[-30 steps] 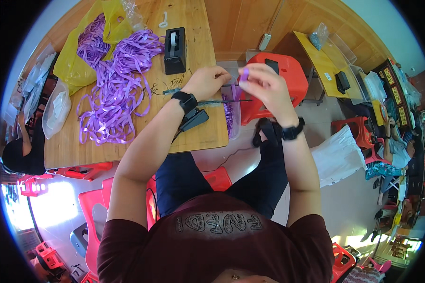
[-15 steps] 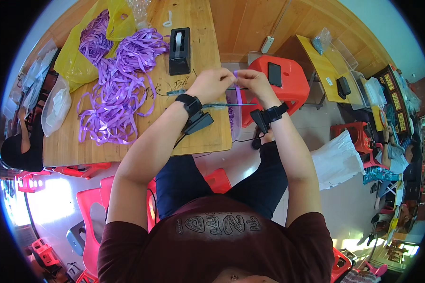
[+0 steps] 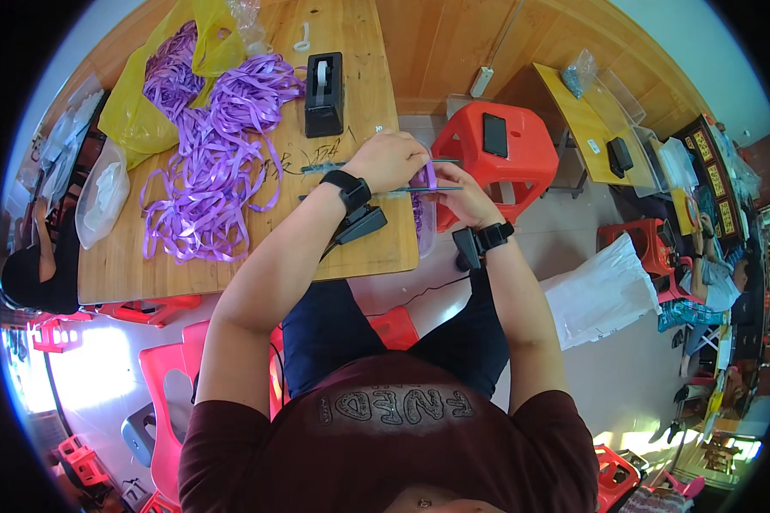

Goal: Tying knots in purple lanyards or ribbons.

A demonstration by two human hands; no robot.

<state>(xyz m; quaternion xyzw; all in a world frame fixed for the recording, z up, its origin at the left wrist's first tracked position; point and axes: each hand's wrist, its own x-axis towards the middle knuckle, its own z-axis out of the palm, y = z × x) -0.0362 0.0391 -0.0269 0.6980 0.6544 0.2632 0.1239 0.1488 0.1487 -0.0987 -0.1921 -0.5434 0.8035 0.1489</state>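
Observation:
A short piece of purple ribbon [image 3: 429, 177] loops around two thin dark rods [image 3: 447, 188] that stick out past the right edge of the table. My left hand [image 3: 390, 161] is closed over the rods, its fingertips pinching at the ribbon. From the right, my right hand [image 3: 467, 198] curls its fingers around the ribbon beside the nearer rod. The ribbon's ends are hidden by my fingers. Below the rods, a clear plastic container [image 3: 425, 235] with purple pieces in it shows partly beside the table edge.
Tangled purple ribbon [image 3: 201, 201] spreads over the wooden table [image 3: 364, 248], spilling from a yellow plastic bag [image 3: 133, 120]. A black tape dispenser [image 3: 324, 98] stands behind my left hand. A phone [image 3: 494, 135] lies on a red stool [image 3: 529, 141]. Other people sit at both sides.
My right hand has dropped from above the rods to beside the nearer one. My left hand has shifted slightly nearer. The ribbon, earlier pulled up between both hands, now sits lower around the rods.

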